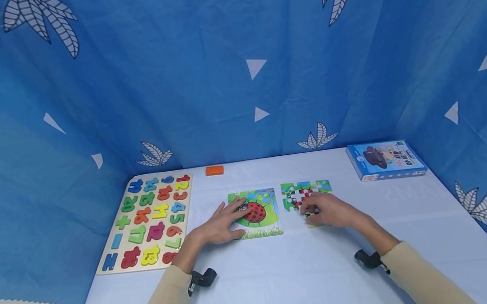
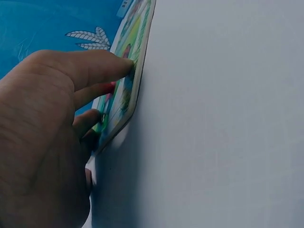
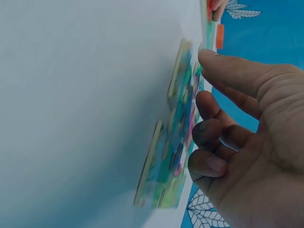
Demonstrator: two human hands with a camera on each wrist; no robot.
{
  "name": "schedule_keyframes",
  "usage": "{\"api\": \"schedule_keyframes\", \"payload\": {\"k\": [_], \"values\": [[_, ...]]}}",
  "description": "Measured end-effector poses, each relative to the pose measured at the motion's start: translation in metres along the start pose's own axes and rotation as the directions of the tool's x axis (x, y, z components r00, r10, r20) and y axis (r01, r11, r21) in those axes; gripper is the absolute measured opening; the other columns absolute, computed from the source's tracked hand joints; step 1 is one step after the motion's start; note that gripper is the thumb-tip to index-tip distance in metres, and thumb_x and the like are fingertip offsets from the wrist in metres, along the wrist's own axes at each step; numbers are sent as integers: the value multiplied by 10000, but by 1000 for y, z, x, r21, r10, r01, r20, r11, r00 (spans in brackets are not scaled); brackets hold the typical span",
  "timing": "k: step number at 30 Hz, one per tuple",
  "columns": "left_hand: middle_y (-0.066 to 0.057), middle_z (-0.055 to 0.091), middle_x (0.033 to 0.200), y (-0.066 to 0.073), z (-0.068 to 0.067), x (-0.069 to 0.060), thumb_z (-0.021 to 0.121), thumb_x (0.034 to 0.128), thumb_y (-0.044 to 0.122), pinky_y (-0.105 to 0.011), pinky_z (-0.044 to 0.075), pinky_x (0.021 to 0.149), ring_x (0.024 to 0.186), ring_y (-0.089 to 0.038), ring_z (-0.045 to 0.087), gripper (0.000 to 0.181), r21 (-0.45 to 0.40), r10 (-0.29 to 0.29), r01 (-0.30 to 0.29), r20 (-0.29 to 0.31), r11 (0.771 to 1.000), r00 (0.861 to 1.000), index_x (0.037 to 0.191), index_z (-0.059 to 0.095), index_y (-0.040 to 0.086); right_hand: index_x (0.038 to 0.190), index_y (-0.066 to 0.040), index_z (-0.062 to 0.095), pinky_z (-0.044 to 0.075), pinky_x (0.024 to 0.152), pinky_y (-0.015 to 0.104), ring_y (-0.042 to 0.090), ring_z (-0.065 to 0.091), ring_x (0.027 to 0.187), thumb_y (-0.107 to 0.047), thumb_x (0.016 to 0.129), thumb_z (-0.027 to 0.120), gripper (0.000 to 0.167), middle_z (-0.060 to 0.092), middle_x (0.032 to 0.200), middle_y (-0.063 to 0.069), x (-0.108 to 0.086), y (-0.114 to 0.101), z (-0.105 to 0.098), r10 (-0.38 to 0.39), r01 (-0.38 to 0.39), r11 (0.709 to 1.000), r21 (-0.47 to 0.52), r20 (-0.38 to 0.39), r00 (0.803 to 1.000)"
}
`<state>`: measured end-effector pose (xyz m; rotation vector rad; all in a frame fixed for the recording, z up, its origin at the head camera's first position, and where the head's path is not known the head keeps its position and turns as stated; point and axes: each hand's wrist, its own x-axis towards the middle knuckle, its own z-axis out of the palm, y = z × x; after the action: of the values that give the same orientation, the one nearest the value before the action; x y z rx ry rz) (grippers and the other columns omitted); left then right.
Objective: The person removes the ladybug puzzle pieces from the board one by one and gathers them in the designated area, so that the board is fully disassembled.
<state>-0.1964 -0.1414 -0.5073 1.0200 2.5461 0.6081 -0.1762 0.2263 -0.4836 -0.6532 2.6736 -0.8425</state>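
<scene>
My left hand [image 1: 224, 224] rests with spread fingers on a square ladybug picture board [image 1: 260, 227], its fingertips over the left part of the picture. In the left wrist view, the thumb [image 2: 107, 66] touches the near edge of the board. To the right, my right hand [image 1: 331, 209] hovers over a group of jigsaw pieces [image 1: 291, 205] with green and red ladybug parts. Its fingers [image 3: 209, 164] are loosely curled, with a gap to the thumb and no piece visible between them. The hand hides some pieces in the head view.
A wooden number board [image 1: 134, 220] with colourful numerals lies at the left, close to the left forearm. An orange block [image 1: 214, 170] sits at the back edge. A blue box [image 1: 385, 160] lies at the back right. Blue cloth [image 1: 233, 71] hangs behind the table.
</scene>
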Motion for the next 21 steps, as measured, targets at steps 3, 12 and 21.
{"api": "schedule_keyframes", "payload": {"k": [3, 12, 21], "values": [[-60, 118, 1695, 0, 1, 0, 625, 983, 347, -545, 14, 1237, 1562, -290, 41, 674, 8, -1, 1, -4, 1000, 1000, 1583, 352, 205, 1059, -165, 733, 458, 701, 287, 139, 529, 830, -167, 885, 779, 180, 598, 883, -66, 5, -5, 2, -29, 29, 1000, -13, -7, 1000], [-86, 131, 1690, 0, 2, -1, 719, 903, 395, -593, 9, 1221, 1559, -320, 37, 809, -5, 15, -15, -18, 1000, 1000, 1588, 337, 194, 1117, -182, 747, 477, 764, 309, 118, 547, 861, -198, 912, 759, 206, 640, 951, -98, 40, -43, 23, -80, 81, 997, -21, 36, 996], [-69, 122, 1693, -2, 2, 0, 735, 902, 436, -585, -24, 1221, 1562, -296, 19, 844, -62, 18, -19, -13, 998, 1000, 1592, 324, 178, 1283, -108, 696, 523, 877, 344, 163, 620, 1050, -199, 954, 705, 341, 685, 1184, 23, 74, -77, 56, -273, 276, 961, -17, 90, 958]]}}
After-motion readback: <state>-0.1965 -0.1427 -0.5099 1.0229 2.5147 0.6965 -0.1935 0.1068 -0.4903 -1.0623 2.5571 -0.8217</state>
